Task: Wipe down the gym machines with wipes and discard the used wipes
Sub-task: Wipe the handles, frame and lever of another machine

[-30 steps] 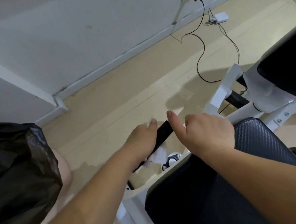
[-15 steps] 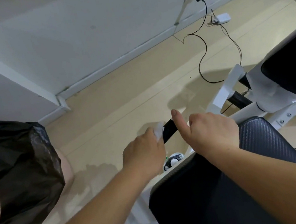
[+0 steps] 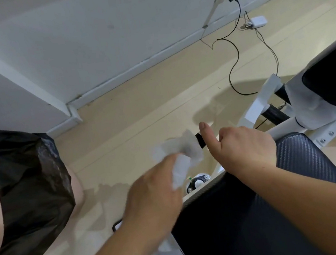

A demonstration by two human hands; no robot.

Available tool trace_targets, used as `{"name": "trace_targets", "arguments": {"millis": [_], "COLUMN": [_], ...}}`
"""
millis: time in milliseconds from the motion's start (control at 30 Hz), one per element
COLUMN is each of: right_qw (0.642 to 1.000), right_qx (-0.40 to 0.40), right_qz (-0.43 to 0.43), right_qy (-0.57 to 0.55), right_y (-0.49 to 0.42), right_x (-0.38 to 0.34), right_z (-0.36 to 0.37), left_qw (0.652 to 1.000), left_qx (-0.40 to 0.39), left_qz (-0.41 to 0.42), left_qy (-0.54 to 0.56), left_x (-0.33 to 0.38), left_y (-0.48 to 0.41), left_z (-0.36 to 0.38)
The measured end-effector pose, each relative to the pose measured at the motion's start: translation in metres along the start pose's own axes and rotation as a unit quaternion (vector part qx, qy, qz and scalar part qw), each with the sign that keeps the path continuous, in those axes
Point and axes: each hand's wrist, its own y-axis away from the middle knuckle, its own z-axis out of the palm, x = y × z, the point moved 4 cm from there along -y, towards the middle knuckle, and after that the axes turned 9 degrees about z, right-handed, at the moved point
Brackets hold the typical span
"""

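The black handle (image 3: 199, 140) is steadied in the curled grip of the right hand (image 3: 245, 151) so its end can be rubbed with the wipe (image 3: 179, 150) pinched by the left hand (image 3: 154, 191).

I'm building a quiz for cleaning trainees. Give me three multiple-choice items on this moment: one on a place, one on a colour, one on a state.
1. Where is the black bag? A) left of the left hand B) far right C) top centre
2. What colour is the wipe? A) blue B) white C) yellow
3. What is the right hand doing? A) lying flat B) holding the wipe C) gripping the handle, thumb up

Answers: 1 A, the bag fills the left edge; 2 B, it shows white in the left hand's grip; 3 C, its fingers curl at the black handle.
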Motion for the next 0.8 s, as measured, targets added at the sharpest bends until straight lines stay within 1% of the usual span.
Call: {"name": "trace_targets", "arguments": {"millis": [67, 133, 167, 200, 233, 300, 333, 433, 467, 500, 567, 600, 633, 667, 700, 733, 767, 800], "right_qw": [1.0, 1.0, 1.0, 1.0, 1.0, 1.0, 1.0, 1.0, 1.0, 1.0, 1.0, 1.0, 1.0, 1.0, 1.0, 1.0, 1.0, 1.0], "right_qx": [-0.001, 0.0, 0.0, 0.0, 0.001, 0.002, 0.002, 0.004, 0.003, 0.001, -0.003, -0.003, -0.002, -0.001, -0.001, -0.002, -0.004, -0.005], "right_qz": [-0.001, -0.003, -0.004, -0.004, -0.004, -0.002, -0.003, -0.007, -0.008, -0.007, -0.006, -0.007, -0.008, -0.008, -0.007, -0.005, -0.003, -0.002], "right_qy": [-0.001, -0.001, -0.001, -0.001, -0.001, -0.001, 0.0, 0.004, 0.004, 0.003, 0.001, 0.002, 0.002, 0.001, 0.0, 0.0, 0.001, 0.001], "right_y": [0.001, 0.001, 0.001, 0.001, 0.001, 0.001, 0.001, 0.001, 0.001, 0.001, 0.0, 0.001, 0.001, 0.001, 0.001, 0.001, 0.001, 0.001], "right_x": [-0.001, -0.001, -0.001, -0.001, -0.001, -0.001, -0.001, -0.001, -0.002, -0.002, -0.001, -0.001, -0.001, -0.002, -0.003, -0.003, -0.003, -0.002], "right_z": [0.0, -0.001, -0.001, -0.001, -0.001, -0.001, -0.001, -0.001, -0.001, -0.001, -0.001, -0.002, -0.002, -0.003, -0.003, -0.003, -0.003, -0.004], "left_qw": [0.997, 0.993, 0.992, 0.99, 0.99, 0.987, 0.983, 0.968, 0.957, 0.938, 0.875, 0.85, 0.843, 0.848, 0.87, 0.904, 0.941, 0.968], "left_qx": [0.05, 0.083, 0.079, 0.06, 0.02, -0.091, -0.123, -0.153, -0.174, -0.201, -0.273, -0.294, -0.289, -0.262, -0.219, -0.175, -0.137, -0.106], "left_qz": [-0.055, -0.076, -0.069, -0.063, -0.069, -0.109, -0.137, -0.179, -0.194, -0.224, -0.293, -0.312, -0.319, -0.319, -0.301, -0.271, -0.235, -0.193], "left_qy": [0.006, -0.032, -0.076, -0.11, -0.119, -0.07, -0.025, 0.088, 0.125, 0.17, 0.27, 0.305, 0.323, 0.334, 0.325, 0.279, 0.202, 0.124], "left_x": [-0.025, -0.046, -0.051, -0.049, -0.046, -0.037, -0.034, -0.036, -0.036, -0.037, -0.032, -0.027, -0.023, -0.021, -0.017, -0.011, -0.006, 0.0], "left_y": [-0.016, -0.039, -0.048, -0.057, -0.062, -0.059, -0.057, -0.064, -0.067, -0.071, -0.075, -0.079, -0.082, -0.09, -0.097, -0.103, -0.105, -0.101], "left_z": [-0.021, -0.035, -0.032, -0.024, -0.008, 0.028, 0.041, 0.044, 0.041, 0.039, 0.04, 0.042, 0.045, 0.05, 0.055, 0.058, 0.058, 0.056]}}
